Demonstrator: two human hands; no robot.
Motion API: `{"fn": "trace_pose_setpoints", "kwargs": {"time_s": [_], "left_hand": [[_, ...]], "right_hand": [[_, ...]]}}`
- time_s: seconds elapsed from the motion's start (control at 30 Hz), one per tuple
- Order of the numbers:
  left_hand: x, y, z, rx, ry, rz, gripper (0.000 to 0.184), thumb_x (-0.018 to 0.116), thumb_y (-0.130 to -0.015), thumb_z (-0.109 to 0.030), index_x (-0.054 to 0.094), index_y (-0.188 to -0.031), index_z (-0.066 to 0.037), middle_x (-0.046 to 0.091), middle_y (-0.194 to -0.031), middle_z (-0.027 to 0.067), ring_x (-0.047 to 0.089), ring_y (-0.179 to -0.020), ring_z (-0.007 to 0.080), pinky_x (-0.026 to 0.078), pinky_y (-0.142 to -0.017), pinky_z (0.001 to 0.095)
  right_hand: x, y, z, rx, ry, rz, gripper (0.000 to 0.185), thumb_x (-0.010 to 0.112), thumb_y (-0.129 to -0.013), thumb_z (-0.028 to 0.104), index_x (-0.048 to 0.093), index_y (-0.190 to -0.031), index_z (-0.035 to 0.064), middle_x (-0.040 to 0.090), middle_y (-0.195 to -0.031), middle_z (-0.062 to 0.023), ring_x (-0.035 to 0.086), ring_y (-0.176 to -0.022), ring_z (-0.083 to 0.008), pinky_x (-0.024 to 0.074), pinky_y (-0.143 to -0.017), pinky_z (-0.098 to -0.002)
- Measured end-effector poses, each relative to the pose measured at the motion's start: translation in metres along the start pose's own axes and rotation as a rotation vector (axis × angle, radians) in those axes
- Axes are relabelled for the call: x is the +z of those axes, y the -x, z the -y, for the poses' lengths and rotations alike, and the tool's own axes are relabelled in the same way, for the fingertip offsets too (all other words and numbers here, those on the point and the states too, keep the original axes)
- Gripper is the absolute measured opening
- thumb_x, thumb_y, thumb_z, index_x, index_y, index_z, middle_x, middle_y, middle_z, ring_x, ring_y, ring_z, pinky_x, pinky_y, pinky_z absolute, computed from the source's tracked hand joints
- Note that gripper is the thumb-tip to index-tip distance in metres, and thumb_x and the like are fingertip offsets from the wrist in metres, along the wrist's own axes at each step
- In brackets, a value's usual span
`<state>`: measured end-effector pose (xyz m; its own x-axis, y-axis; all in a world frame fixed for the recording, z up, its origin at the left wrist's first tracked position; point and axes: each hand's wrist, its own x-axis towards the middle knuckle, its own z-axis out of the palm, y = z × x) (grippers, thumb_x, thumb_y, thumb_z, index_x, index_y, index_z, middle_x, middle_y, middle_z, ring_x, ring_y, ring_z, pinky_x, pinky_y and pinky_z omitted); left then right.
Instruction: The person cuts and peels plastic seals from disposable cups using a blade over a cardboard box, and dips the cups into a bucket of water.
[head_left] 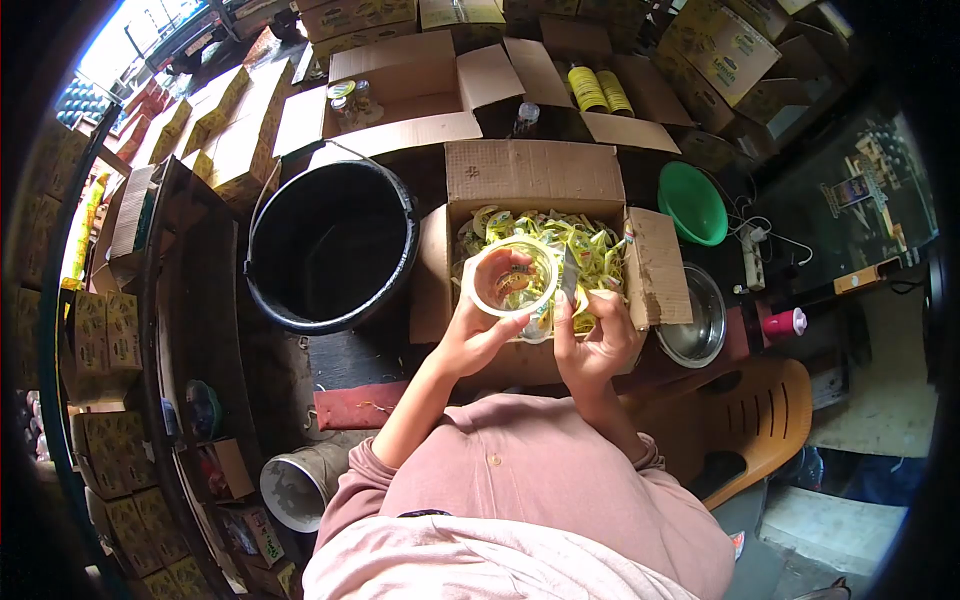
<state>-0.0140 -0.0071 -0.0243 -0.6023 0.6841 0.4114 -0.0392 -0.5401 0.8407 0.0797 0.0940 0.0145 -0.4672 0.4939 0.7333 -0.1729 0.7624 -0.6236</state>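
Note:
My left hand (478, 325) is closed round a clear plastic jar (512, 312), its round open mouth tilted up toward me. Close beside it on the right, my right hand (597, 340) pinches a flat grey strip (569, 272) against the jar's side; whether it is a blade I cannot tell. Some yellow film shows by the right fingertips. Both hands are above the near part of an open cardboard box (535, 172), which holds a heap of crumpled yellow-and-clear wrappers (590, 240).
Left of the box stands a black bucket (330, 250) with a wire handle. To the right are a green basin (692, 205), a metal bowl (705, 318) and a power strip (752, 260). Behind, an open carton (395, 75) holds jars, and yellow cans (600, 92) lie in another. An orange chair (765, 425) is at right.

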Motion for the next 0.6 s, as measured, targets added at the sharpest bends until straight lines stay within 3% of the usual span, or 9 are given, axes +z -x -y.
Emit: {"fn": "trace_pose_setpoints", "kwargs": {"time_s": [0.1, 0.6], "left_hand": [[0.0045, -0.0005, -0.0024, 0.013, -0.078, 0.004, 0.068, 0.058, -0.074, 0.001, 0.020, -0.130, -0.005, 0.036, -0.122, 0.0145, 0.036, -0.117, 0.0241, 0.026, -0.101, 0.0381], [-0.0031, 0.0004, 0.0021, 0.128, -0.308, 0.103, 0.076, 0.070, -0.068, -0.005, 0.021, -0.126, -0.003, 0.042, -0.113, 0.0148, 0.044, -0.107, 0.0248, 0.032, -0.095, 0.0364]], "right_hand": [[0.0009, 0.0043, -0.0042, -0.043, 0.039, 0.000, 0.014, 0.065, -0.069, -0.002, 0.056, -0.080, -0.0019, 0.056, -0.069, -0.0094, 0.056, -0.061, -0.0177, 0.0446, -0.056, -0.0267], [-0.0029, 0.0013, -0.0052, -0.061, 0.048, 0.012, 0.017, 0.067, -0.066, -0.002, 0.060, -0.081, 0.0010, 0.060, -0.073, -0.0102, 0.061, -0.064, -0.0204, 0.0483, -0.058, -0.0275]]}}
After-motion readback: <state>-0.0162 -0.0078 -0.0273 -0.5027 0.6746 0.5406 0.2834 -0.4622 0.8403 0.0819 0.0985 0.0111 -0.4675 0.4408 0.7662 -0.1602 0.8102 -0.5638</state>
